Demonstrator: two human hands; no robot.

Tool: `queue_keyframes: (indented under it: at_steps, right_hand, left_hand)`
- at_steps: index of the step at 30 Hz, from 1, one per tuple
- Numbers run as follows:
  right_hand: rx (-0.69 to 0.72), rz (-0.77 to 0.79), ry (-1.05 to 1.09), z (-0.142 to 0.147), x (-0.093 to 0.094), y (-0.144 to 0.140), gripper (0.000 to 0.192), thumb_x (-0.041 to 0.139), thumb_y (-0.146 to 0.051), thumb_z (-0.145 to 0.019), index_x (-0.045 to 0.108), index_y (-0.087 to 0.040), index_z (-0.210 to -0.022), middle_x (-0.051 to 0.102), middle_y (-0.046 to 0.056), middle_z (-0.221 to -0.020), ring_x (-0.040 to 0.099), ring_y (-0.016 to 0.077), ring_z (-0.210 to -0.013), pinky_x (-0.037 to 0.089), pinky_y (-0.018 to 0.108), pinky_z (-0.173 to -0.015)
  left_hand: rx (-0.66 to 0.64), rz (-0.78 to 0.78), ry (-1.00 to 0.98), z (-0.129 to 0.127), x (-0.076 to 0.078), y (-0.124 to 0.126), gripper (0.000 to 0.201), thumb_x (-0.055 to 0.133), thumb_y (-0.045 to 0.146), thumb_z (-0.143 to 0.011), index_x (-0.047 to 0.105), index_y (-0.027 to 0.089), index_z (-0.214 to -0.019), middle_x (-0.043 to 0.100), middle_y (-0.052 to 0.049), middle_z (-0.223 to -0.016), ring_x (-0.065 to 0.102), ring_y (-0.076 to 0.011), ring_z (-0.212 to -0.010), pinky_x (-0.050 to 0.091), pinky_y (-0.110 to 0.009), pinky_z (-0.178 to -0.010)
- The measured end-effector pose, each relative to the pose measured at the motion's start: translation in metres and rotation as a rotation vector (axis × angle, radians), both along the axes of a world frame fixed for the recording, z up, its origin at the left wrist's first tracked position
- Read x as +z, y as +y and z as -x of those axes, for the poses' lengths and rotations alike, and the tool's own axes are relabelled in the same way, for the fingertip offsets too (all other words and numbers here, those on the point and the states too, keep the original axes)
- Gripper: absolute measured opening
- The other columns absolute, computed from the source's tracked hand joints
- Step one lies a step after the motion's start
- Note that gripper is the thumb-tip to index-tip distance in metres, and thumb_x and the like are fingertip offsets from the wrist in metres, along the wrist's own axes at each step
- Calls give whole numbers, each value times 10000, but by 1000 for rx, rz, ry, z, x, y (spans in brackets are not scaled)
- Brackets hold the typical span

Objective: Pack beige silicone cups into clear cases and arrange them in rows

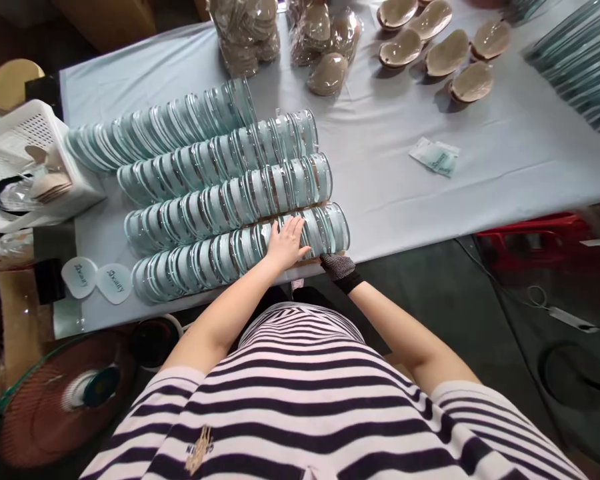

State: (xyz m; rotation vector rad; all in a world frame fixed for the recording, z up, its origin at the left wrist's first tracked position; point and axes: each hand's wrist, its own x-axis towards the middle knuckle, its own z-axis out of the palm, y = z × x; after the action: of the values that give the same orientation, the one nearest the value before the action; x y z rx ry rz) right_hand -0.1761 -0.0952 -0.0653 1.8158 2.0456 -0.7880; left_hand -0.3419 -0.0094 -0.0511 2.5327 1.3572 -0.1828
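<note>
My left hand (286,245) is bare and lies with fingers stretched out over the nearest row of clear, pale-blue rounded plastic packs (205,263). My right hand (338,267) wears a dark dotted glove and touches the near side of that row by its right end. Its fingertips are hidden at the table edge. Behind this row lie a second row (230,203), a third row (220,159) and, farthest back, another row (160,127) of similar packs, all slanting up to the right.
Brown shell-shaped pieces (447,53) and bagged ones (245,33) sit at the back. Two teardrop cards (114,283) lie left, near a white basket (75,180). A small packet (436,156) lies right. A fan (60,400) and red stool (540,243) stand below.
</note>
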Motion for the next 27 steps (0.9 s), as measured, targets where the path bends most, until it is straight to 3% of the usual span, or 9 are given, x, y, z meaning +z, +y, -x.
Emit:
queue_keyframes:
  at_steps: [2, 4, 8, 11, 14, 17, 20, 24, 27]
  right_hand:
    - [2, 4, 14, -6, 2, 2, 388, 387, -370, -1000, 679, -172, -1162, 713, 176, -1132, 684, 274, -1012, 490, 329, -793]
    - [-47, -87, 12, -20, 15, 21, 422, 374, -447, -998, 696, -205, -1123, 727, 144, -1099, 688, 271, -994, 497, 328, -785]
    - [-129, -361, -112, -48, 50, 97, 400, 404, -392, -980, 671, -186, -1194, 694, 169, -1164, 666, 286, -1048, 509, 356, -825]
    - [73, -82, -200, -45, 62, 160, 348, 585, -270, -878, 688, -96, -1161, 695, 221, -1126, 653, 320, -1080, 511, 405, -875]
    - [274, 146, -245, -29, 63, 196, 422, 695, -243, -800, 675, -87, -1191, 692, 206, -1149, 640, 313, -1107, 505, 417, -904]
    - [383, 137, -258, -24, 61, 200, 399, 702, -228, -795, 687, -109, -1175, 695, 182, -1150, 627, 310, -1127, 481, 431, -938]
    - [405, 59, -175, -38, 62, 186, 324, 620, -251, -863, 697, -170, -1167, 699, 152, -1157, 644, 298, -1101, 486, 417, -914]
    - [263, -68, -93, -58, 62, 157, 316, 484, -310, -945, 702, -177, -1132, 711, 163, -1124, 664, 292, -1063, 489, 383, -865]
    - [173, -132, -59, -64, 53, 117, 340, 431, -329, -963, 689, -180, -1128, 727, 160, -1071, 678, 282, -1031, 481, 358, -835]
  left_hand:
    - [6, -7, 3, -1, 4, -2, 783, 510, 520, -907, 257, 160, -1555, 272, -124, -1615, 189, -287, -1512, 110, -551, -1222]
    - [-17, -27, -8, -6, 8, -2, 794, 518, 502, -906, 239, 147, -1559, 237, -130, -1626, 159, -289, -1519, 92, -571, -1217]
    - [-139, -62, -46, -32, 10, 3, 842, 510, 517, -902, 177, 138, -1575, 178, -130, -1641, 107, -290, -1528, 73, -582, -1213]
    - [-176, -26, -27, -48, 4, 9, 783, 448, 513, -925, 214, 135, -1569, 228, -129, -1628, 161, -290, -1517, 121, -569, -1210]
    - [-182, -5, 2, -53, -3, 13, 749, 414, 500, -934, 245, 126, -1561, 264, -141, -1615, 186, -299, -1509, 141, -564, -1204]
    - [-174, -7, 9, -52, -6, 14, 754, 417, 502, -931, 253, 116, -1558, 283, -152, -1606, 188, -306, -1508, 131, -565, -1205]
    - [-167, -4, -1, -52, -6, 13, 748, 415, 499, -930, 266, 110, -1552, 282, -150, -1607, 195, -301, -1506, 133, -562, -1206]
    - [-176, 5, -12, -50, -4, 11, 775, 433, 514, -921, 245, 117, -1559, 243, -126, -1624, 175, -290, -1511, 124, -561, -1209]
    - [-183, 13, -13, -49, -4, 11, 798, 460, 520, -913, 218, 133, -1568, 227, -113, -1631, 148, -285, -1519, 112, -552, -1214]
